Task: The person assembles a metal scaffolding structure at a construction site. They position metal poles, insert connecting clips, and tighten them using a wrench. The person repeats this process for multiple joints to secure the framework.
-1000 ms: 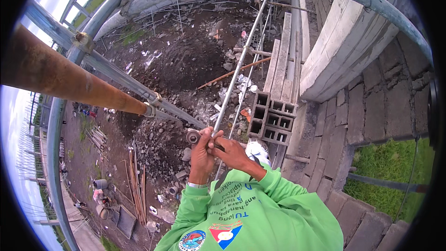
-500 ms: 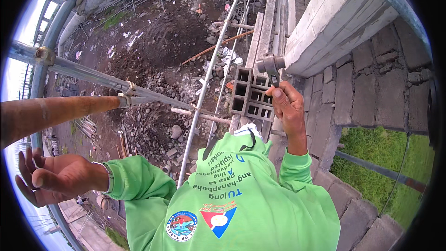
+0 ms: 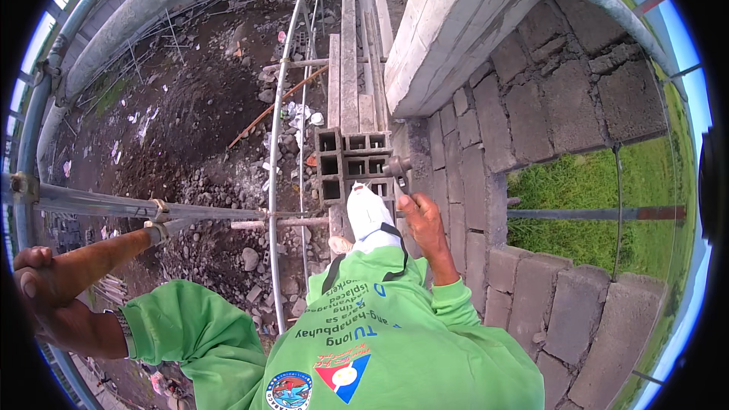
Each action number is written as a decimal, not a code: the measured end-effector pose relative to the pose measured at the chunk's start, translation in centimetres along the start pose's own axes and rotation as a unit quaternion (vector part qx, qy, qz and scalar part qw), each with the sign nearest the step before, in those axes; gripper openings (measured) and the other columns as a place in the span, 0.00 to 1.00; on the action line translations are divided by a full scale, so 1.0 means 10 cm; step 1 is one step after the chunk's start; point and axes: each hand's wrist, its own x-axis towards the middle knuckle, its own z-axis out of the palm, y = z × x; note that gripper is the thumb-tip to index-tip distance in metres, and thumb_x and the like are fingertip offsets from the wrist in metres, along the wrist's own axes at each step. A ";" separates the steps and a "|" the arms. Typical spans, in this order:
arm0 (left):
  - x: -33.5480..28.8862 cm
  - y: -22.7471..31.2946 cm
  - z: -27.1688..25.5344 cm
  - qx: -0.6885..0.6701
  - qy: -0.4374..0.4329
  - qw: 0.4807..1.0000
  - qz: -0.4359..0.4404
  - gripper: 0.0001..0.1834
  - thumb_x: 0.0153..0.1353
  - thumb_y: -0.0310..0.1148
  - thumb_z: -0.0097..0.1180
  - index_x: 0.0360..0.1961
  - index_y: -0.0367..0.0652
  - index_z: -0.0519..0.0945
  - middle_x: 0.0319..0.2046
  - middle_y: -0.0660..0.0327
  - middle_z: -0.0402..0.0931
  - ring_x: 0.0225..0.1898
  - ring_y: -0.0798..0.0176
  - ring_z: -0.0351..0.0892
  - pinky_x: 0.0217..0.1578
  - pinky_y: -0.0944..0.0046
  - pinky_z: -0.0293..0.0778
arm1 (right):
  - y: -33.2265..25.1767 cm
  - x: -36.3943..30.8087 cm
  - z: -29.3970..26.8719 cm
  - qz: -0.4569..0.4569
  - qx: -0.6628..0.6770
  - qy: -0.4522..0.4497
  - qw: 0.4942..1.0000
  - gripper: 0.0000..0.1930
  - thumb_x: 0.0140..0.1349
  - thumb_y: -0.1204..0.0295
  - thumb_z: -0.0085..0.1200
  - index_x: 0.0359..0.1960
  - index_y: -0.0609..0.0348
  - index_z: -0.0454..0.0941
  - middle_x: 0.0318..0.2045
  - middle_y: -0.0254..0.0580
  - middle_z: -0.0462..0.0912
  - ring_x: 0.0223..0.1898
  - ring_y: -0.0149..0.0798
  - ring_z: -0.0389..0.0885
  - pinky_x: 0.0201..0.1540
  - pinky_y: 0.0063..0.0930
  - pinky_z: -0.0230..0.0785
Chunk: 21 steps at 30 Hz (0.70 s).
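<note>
My left hand [image 3: 64,307] is closed round a rusty, orange-brown pole [image 3: 106,258] at the left. In my right hand [image 3: 427,226], in front of my body, is a hammer [image 3: 397,169] with a stubby grey metal head pointing away from me. Its handle is mostly hidden by my fingers. The hammer head is over or beside the right edge of a group of hollow concrete blocks [image 3: 329,165] ahead of me; whether it touches them I cannot tell. A white-covered foot or trouser leg [image 3: 367,212] shows just short of the blocks.
Narrow planks [image 3: 348,53] run away beyond the blocks. A concrete column [image 3: 433,38] and a block wall [image 3: 566,91] with an opening onto grass [image 3: 566,231] rise at the right. Scaffold tubes [image 3: 278,129] cross the left, with rubble and dark soil [image 3: 190,106] below.
My left hand went from open in the air to gripping the rusty pole. My right hand brought the hammer lower and nearer. The view shifted right, and a white-covered leg or foot came into sight.
</note>
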 end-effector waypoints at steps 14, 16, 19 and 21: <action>-0.20 0.49 1.04 0.011 0.156 0.984 -0.090 0.37 0.68 0.39 0.67 0.72 0.31 0.70 0.38 0.57 0.78 0.43 0.63 0.77 0.54 0.63 0.73 | -2.47 0.29 -0.05 -0.321 -0.147 -0.208 0.912 0.30 0.75 0.41 0.57 0.39 0.62 0.77 0.18 0.45 0.74 0.22 0.47 0.77 0.31 0.48 0.67; -0.21 0.51 1.10 0.012 0.164 0.982 -0.091 0.38 0.67 0.39 0.68 0.73 0.31 0.69 0.37 0.58 0.77 0.43 0.64 0.77 0.54 0.64 0.72 | -3.23 0.24 -0.15 -0.410 -0.205 -0.179 0.870 0.28 0.77 0.45 0.55 0.37 0.63 0.76 0.17 0.47 0.76 0.21 0.55 0.80 0.31 0.53 0.71; -0.19 0.53 1.19 0.018 0.172 0.981 -0.092 0.40 0.67 0.40 0.68 0.73 0.30 0.68 0.37 0.58 0.77 0.42 0.64 0.77 0.53 0.64 0.72 | -4.26 0.13 -0.16 -0.538 -0.285 -0.118 0.785 0.23 0.78 0.52 0.55 0.39 0.65 0.80 0.17 0.48 0.78 0.23 0.52 0.85 0.35 0.50 0.80; -0.14 0.52 1.17 0.026 0.177 0.980 -0.090 0.41 0.66 0.41 0.69 0.74 0.30 0.68 0.36 0.59 0.77 0.42 0.64 0.77 0.53 0.65 0.72 | -4.84 0.24 -0.12 -0.581 -0.384 -0.115 0.708 0.21 0.77 0.54 0.57 0.38 0.63 0.85 0.18 0.46 0.79 0.25 0.45 0.86 0.38 0.43 0.84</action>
